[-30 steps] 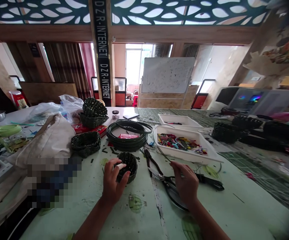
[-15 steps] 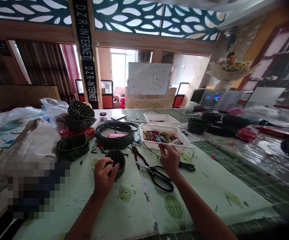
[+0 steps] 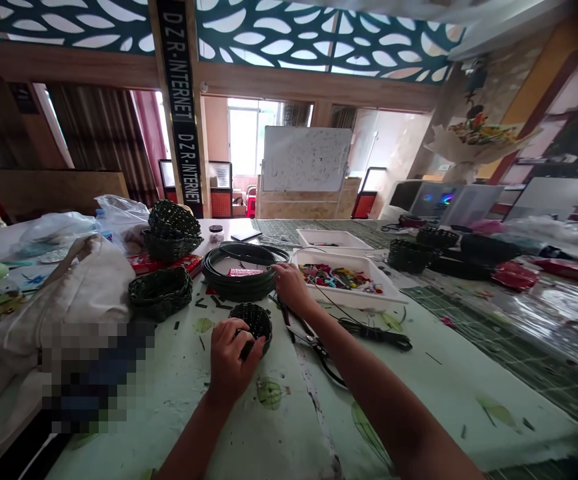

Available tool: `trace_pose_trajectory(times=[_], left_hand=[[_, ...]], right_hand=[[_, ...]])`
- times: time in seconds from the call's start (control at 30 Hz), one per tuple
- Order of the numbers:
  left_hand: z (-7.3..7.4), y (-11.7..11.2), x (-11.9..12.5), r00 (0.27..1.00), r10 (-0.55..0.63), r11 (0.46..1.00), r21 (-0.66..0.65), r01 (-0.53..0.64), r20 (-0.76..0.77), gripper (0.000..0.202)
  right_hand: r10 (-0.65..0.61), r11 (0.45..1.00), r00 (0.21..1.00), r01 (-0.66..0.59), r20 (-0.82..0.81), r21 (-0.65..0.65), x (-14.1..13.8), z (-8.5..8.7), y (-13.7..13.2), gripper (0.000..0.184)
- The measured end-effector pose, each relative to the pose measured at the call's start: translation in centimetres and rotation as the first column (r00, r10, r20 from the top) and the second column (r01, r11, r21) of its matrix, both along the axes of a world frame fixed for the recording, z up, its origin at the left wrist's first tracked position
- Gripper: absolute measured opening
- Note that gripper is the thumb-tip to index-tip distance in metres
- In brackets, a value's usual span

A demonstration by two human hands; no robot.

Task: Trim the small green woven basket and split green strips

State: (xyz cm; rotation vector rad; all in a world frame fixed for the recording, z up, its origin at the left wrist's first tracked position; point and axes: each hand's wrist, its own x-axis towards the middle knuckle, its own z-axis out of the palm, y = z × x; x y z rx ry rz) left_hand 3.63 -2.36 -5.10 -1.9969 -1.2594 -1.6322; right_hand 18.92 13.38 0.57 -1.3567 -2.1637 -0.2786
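My left hand is closed on the near left rim of a small round dark woven basket standing on the table. To its upper right, my right hand reaches over to the right edge of a coil of dark strip. Its fingers are pinched at the coil's edge, and the fingertips are partly hidden. Black-handled scissors lie under my right forearm, which covers part of them. A thin dark strand arches past that arm toward a black bundle.
A white tray of colourful small pieces stands behind my right hand, with another white tray beyond. An oval woven basket and stacked baskets sit left, near a canvas bag. More dark baskets stand right.
My right hand has moved left, from in front of the tray to the coil's right edge, its forearm now crossing above the scissors. My left hand stays on the small basket. The view has shifted slightly.
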Motion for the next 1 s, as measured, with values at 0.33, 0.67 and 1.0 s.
trace_pose_trajectory(times=[0.33,0.67,1.0], left_hand=[[-0.2,0.8,0.8,0.985,0.063,0.998,0.037,-0.058,-0.162,0.016],[-0.3,1.3,0.2,0.938,0.319,0.947,0.0,-0.322,-0.136,0.006],[-0.7,1.5,-0.3,0.957,0.244,0.969,0.058,-0.238,-0.156,0.004]], right_hand=[[-0.107,0.982,0.985,0.126,0.137,-0.143,-5.6,0.7,6.7,0.031],[-0.055,0.995,0.994,0.047,-0.099,-0.089,-4.5,3.3,4.2,0.027],[0.344,0.889,0.916,-0.388,-0.206,-0.243,-0.2,3.0,1.1,0.033]])
